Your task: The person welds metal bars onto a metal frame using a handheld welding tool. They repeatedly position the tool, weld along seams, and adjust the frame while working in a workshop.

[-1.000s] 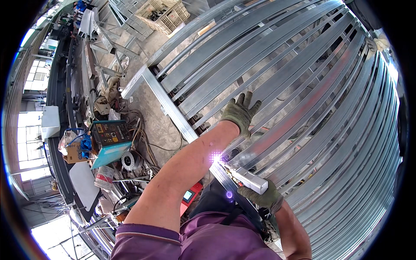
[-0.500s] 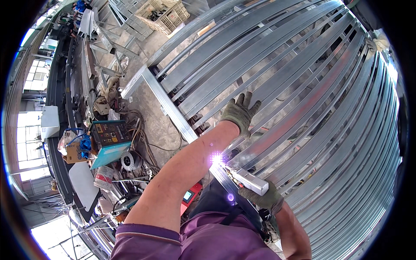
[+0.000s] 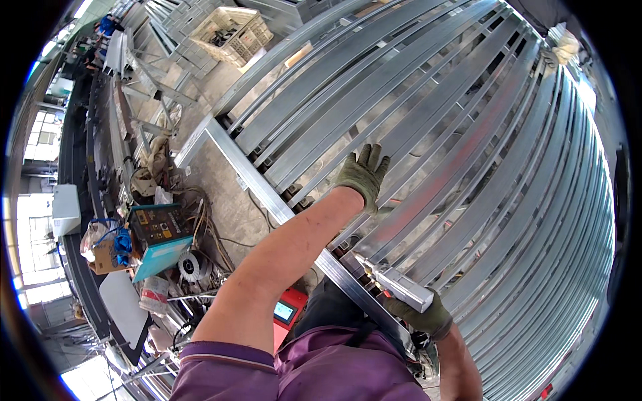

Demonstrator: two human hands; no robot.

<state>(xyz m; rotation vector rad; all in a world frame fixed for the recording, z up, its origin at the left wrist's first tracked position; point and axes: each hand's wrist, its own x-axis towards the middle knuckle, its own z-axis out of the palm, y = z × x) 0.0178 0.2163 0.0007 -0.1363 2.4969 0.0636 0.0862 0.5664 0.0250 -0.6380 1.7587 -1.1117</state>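
Observation:
My left hand point(image 3: 363, 177), in an olive-green work glove, lies with spread fingers across the flat grey metal bars point(image 3: 414, 110) of a large frame, holding nothing. In my right hand point(image 3: 428, 315), gloved alike, is a silver box-bodied welding torch point(image 3: 401, 286). Its narrow nozzle points left to the frame's end rail point(image 3: 257, 179), close to where a bar meets it. No arc shows at the tip. Whether the nozzle touches the metal I cannot tell. The glove and torch body partly hide my right fingers.
A teal-and-black machine with knobs point(image 3: 160, 227) stands at left, beside a wire spool point(image 3: 194, 266) and tangled cables point(image 3: 207, 224). A red box with a lit screen point(image 3: 287, 311) sits by my left arm. A cream plastic crate point(image 3: 232, 35) stands beyond the frame.
The bright welding arc at the nozzle has gone out. The torch and my right hand have shifted slightly right and nearer. My left hand stays spread on the bars; the view has moved a little.

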